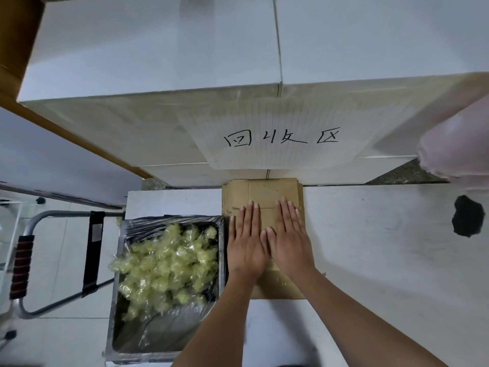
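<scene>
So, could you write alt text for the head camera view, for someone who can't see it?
A person's left hand and right hand press flat side by side on flattened brown cardboard on a white table. Left of them a film-lined metal tray holds pale yellow wrapped pieces; behind stand white boxes bearing a handwritten paper sign.

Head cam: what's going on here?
A person presses both hands flat, side by side, on a stack of flattened cardboard lying on a white table. The left hand and right hand have straight fingers and grip nothing. Left of the cardboard sits a film-lined tray part full of yellowish wrapped packets. Behind, white boxes carry a handwritten paper sign.
</scene>
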`<act>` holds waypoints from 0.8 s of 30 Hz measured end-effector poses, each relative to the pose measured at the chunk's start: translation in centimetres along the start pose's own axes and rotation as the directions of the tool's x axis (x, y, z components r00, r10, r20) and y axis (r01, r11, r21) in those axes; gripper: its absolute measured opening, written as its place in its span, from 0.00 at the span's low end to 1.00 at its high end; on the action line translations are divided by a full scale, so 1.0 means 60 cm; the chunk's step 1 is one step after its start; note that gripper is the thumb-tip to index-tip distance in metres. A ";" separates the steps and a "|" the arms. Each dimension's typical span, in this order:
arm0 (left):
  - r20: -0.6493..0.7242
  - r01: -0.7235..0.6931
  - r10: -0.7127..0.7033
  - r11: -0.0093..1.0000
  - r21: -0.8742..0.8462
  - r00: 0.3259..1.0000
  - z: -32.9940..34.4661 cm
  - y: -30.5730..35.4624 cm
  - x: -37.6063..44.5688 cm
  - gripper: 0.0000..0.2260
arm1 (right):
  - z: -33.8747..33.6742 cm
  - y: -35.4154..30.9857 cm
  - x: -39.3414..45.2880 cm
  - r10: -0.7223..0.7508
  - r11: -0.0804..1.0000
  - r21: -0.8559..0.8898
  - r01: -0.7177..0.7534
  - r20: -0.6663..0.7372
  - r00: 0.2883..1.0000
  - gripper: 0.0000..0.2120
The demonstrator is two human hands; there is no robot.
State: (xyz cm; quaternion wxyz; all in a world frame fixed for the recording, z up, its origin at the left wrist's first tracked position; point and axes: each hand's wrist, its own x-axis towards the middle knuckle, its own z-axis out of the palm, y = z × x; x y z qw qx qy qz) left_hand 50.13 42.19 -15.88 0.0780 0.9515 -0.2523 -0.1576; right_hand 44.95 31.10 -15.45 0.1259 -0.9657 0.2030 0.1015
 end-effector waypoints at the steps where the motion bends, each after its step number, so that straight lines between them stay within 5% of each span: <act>1: -0.005 0.002 -0.002 1.000 0.015 1.000 0.005 0.000 0.001 0.27 | 0.004 0.000 0.001 0.002 1.000 -0.005 -0.002 -0.005 1.000 0.32; 9: 0.065 0.037 -0.043 0.996 0.087 0.997 0.007 0.004 0.007 0.27 | -0.001 0.006 0.007 0.000 1.000 0.004 0.000 0.088 0.996 0.32; 17: 0.154 0.067 -0.080 0.994 0.086 0.985 -0.082 0.037 -0.004 0.27 | -0.107 -0.001 0.012 -0.040 0.997 0.073 0.014 0.368 0.929 0.34; 24: 0.135 0.072 -0.078 0.996 0.052 0.988 -0.175 0.077 -0.063 0.27 | -0.229 0.020 -0.035 0.030 0.997 0.063 -0.048 0.262 0.965 0.32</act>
